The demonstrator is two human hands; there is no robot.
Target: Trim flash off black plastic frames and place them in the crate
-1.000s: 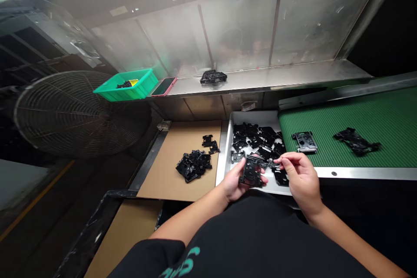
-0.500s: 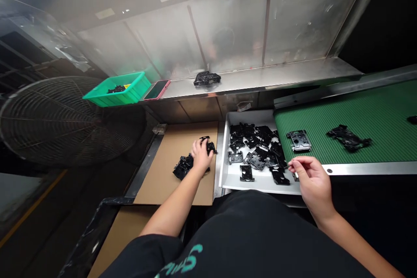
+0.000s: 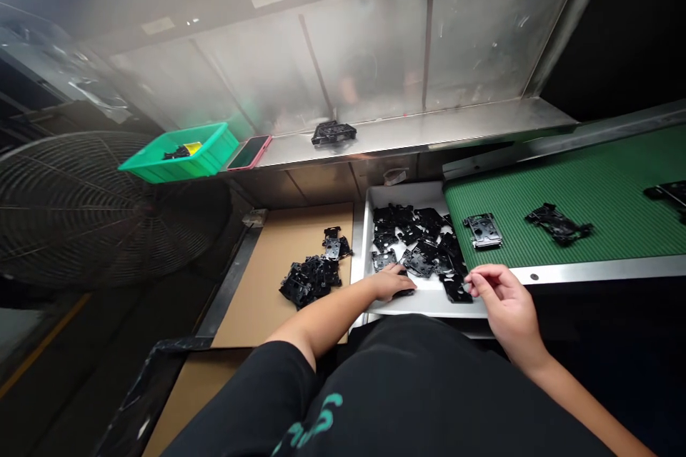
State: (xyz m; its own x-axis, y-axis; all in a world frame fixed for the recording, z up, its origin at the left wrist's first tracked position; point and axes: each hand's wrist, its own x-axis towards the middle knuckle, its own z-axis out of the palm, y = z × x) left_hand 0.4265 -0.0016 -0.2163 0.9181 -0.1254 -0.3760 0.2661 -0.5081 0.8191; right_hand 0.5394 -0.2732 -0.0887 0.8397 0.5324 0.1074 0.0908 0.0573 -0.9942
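In the white tray (image 3: 429,304), my left hand (image 3: 386,283) is closed over a small black plastic part (image 3: 406,287) near the front left, its fingers partly hiding the part. Several more flat black parts (image 3: 421,257) lie heaped in the tray. At the tray's right front corner, my right hand (image 3: 506,303) is held palm up in a pinch. Something small and pale may be between its fingertips, but I cannot make it out. A pile of black parts (image 3: 311,278) rests on the cardboard sheet (image 3: 251,300) to the left.
A green ribbed conveyor belt (image 3: 514,193) carries several black parts on the right. On the metal shelf (image 3: 396,139) stand a green bin (image 3: 182,168), a phone (image 3: 251,153) and a stack of black parts (image 3: 333,133). A large caged fan (image 3: 107,207) is at left.
My left hand has left the cardboard pile and moved right into the tray, onto a part there. Another black part has come further into view on the belt. My right hand stays pinched.
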